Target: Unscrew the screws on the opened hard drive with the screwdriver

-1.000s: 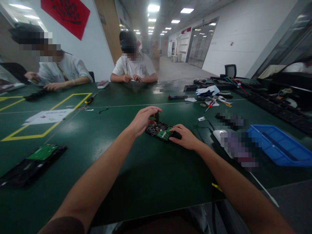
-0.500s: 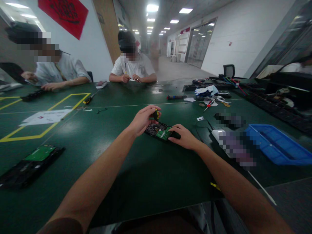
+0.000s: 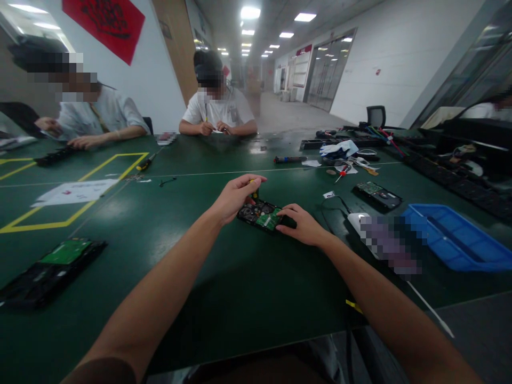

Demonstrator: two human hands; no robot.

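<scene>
My left hand (image 3: 236, 197) is closed round a yellow-and-black screwdriver (image 3: 255, 194), held over the left end of a hard drive (image 3: 251, 211). The drive lies on the green table (image 3: 224, 288) and shows a green circuit board (image 3: 269, 218). My right hand (image 3: 298, 224) grips the drive's right end, fingertips on the edge of the board. The screwdriver's tip is too small to make out.
Another drive (image 3: 52, 272) lies at the left, and one more (image 3: 377, 196) at the right. A blue tray (image 3: 460, 237), a white power strip (image 3: 366, 234) and a red screwdriver (image 3: 343, 172) are on the right. Two people (image 3: 219, 109) sit across the table.
The screwdriver in my left hand has turned more upright, and the fingers have shifted slightly round its handle. My right hand and the drive have stayed in place.
</scene>
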